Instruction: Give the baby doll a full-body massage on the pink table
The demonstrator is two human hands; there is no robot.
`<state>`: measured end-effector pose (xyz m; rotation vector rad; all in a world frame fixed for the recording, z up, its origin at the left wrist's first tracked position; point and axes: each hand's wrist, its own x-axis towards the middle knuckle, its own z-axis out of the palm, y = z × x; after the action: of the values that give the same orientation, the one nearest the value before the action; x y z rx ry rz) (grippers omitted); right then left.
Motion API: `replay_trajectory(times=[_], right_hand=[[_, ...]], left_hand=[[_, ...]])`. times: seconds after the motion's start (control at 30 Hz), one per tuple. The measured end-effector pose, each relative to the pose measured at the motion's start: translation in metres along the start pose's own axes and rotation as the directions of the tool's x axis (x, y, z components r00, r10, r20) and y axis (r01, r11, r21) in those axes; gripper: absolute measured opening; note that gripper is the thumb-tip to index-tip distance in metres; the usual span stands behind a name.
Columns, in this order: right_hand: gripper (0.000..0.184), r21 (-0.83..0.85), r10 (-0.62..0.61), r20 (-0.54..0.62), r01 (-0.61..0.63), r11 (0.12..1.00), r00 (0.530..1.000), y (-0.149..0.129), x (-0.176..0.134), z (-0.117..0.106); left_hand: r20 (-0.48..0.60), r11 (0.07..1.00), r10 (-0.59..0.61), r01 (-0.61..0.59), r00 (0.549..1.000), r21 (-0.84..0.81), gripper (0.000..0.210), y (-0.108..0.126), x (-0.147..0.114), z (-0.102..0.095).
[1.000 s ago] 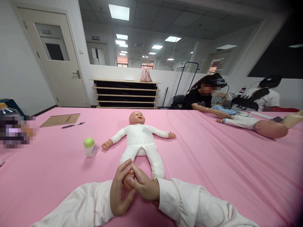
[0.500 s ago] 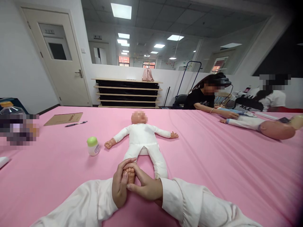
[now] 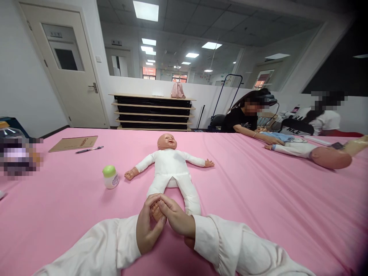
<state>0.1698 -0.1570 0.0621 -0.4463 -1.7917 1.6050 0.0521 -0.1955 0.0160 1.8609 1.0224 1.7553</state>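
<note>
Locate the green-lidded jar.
On the left of the head view, the jar stands on the pink cloth, left of the held doll's hand and nearer than the pen.

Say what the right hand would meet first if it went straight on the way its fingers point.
Probably the left hand, just ahead in that line; the right hand and it cup the doll's foot between them, so depth there is hard to judge.

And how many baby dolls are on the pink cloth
2: the middle doll, its foot between the left hand and right hand, and the far-right doll beside a co-worker's arm.
</note>
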Motion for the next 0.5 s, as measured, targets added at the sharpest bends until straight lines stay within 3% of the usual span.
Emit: replay_trajectory(times=[0.13,0.2,0.33,0.4,0.5], right_hand=[[0.041,-0.063,0.005,-0.003,-0.005,0.998,1.000,0.003,-0.001,0.001],[0.041,-0.138,-0.004,0.001,0.004,0.990,1.000,0.003,0.000,0.000],[0.041,-0.452,-0.060,0.016,0.061,0.890,0.998,-0.004,0.002,-0.009],[0.042,-0.565,-0.050,-0.016,0.032,0.825,0.999,-0.014,-0.001,-0.016],[0.049,-0.671,0.025,0.007,-0.013,0.741,1.000,-0.032,-0.023,-0.028]], left_hand=[[-0.017,0.971,-0.238,0.237,0.971,-0.033,0.030,-0.003,0.001,0.001],[-0.013,0.964,-0.267,0.266,0.964,-0.023,0.032,-0.003,0.002,0.001],[-0.020,0.982,-0.184,0.185,0.983,0.049,0.043,-0.002,0.005,0.001],[0.014,0.982,-0.116,0.113,0.993,0.151,0.049,-0.001,0.007,0.000],[0.213,0.939,0.054,-0.122,0.975,0.322,0.057,-0.001,0.008,-0.001]])
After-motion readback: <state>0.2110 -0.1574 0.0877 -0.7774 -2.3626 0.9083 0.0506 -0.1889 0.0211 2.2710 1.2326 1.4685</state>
